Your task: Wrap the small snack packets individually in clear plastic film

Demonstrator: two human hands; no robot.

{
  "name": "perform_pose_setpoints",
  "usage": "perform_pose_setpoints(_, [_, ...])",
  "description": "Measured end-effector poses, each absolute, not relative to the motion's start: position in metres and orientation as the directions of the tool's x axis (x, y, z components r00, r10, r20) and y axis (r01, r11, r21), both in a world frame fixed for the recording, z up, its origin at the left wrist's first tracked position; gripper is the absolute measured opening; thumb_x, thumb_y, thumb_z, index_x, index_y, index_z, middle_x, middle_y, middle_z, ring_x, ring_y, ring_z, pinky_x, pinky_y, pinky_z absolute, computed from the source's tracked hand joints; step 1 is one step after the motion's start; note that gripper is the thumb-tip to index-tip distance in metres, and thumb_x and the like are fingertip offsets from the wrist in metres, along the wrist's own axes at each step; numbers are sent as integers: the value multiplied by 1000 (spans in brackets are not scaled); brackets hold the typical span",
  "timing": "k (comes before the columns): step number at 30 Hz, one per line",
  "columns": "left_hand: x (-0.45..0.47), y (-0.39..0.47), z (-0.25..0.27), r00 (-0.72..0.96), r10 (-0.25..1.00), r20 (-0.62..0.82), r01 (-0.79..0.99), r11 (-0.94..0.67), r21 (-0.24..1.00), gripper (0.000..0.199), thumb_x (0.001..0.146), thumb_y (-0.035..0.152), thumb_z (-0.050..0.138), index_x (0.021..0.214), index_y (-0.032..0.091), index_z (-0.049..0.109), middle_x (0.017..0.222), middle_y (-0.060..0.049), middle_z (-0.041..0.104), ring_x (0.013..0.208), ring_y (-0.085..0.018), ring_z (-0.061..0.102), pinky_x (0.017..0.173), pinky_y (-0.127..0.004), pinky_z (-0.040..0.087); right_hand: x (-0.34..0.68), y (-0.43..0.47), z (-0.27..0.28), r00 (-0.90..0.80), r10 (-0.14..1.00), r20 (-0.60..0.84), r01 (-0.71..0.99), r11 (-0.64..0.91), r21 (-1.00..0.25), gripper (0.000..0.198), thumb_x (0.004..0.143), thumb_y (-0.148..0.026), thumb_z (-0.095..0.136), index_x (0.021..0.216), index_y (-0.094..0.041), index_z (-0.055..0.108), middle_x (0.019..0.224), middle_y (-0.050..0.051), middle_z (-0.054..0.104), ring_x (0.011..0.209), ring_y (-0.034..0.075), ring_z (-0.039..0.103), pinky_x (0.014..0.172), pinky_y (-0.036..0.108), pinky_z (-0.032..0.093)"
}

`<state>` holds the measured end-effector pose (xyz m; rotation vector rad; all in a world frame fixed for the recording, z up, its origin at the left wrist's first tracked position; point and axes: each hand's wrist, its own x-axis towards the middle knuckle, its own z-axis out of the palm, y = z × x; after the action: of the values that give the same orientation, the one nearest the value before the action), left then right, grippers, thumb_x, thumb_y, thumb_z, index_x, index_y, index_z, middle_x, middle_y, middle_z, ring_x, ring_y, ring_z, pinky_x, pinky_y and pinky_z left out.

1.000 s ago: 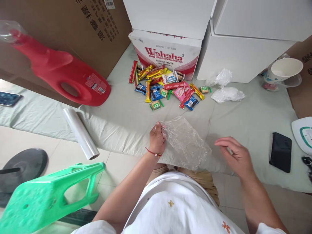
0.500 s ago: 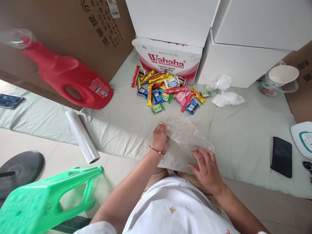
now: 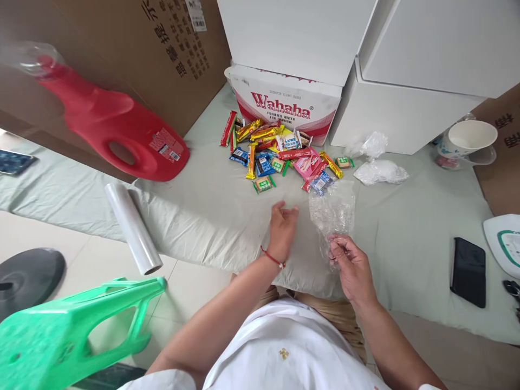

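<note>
A clear plastic bag (image 3: 333, 208) hangs crumpled from my right hand (image 3: 352, 268), whose fingers are pinched on its near end. The bag's far end reaches over the cloth and partly covers a blue snack packet (image 3: 322, 183). To the left, my left hand (image 3: 283, 230) hovers over the cloth with thumb and fingers apart and holds nothing; a red string bracelet circles its wrist. Beyond both hands lies a loose pile of wrapped snacks (image 3: 270, 142). Nearest the left hand is a green-edged biscuit packet (image 3: 264, 184).
A red detergent bottle (image 3: 122, 127), a roll of plastic film (image 3: 134, 230) and a green stool (image 3: 77, 330) are on the left. The Wahaha carton (image 3: 284, 103) stands behind the snacks. Rightward are crumpled plastic (image 3: 379, 169), a paper cup (image 3: 467, 138) and a black phone (image 3: 468, 271).
My left hand has let go of the plastic bag and moved slightly right. My right hand has closed on the bag, which has swung right and now points away from me.
</note>
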<state>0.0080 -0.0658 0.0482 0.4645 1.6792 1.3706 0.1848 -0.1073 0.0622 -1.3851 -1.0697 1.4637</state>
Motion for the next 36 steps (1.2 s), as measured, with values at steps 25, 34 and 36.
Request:
perform_pose_setpoints(25, [-11, -63, 23, -578, 764, -286, -185, 218, 958, 25, 96, 40, 61, 83, 24, 46, 57, 9, 41, 47, -11, 41, 50, -22, 32, 264, -115, 49, 123, 872, -474, -172, -451, -876, 32, 75, -49, 87, 81, -22, 71, 91, 5, 70, 61, 10, 52, 46, 22, 43])
perform_pose_setpoints(34, [-6, -94, 33, -543, 796, -269, -96, 260, 961, 24, 99, 45, 54, 89, 25, 45, 57, 10, 42, 42, -11, 41, 43, -21, 34, 275, -86, 71, -227, 973, -31, 668, 133, -732, 87, 76, -65, 80, 150, -30, 51, 149, 14, 57, 138, 35, 50, 111, 55, 47])
perform_pose_setpoints(36, [-2, -98, 36, -516, 812, -272, -97, 260, 961, 25, 99, 47, 52, 89, 26, 43, 57, 10, 42, 41, -11, 40, 43, -21, 35, 250, -69, 67, -273, 960, 65, 674, 239, -699, 85, 76, -68, 79, 146, -26, 55, 146, 16, 58, 139, 38, 48, 113, 59, 43])
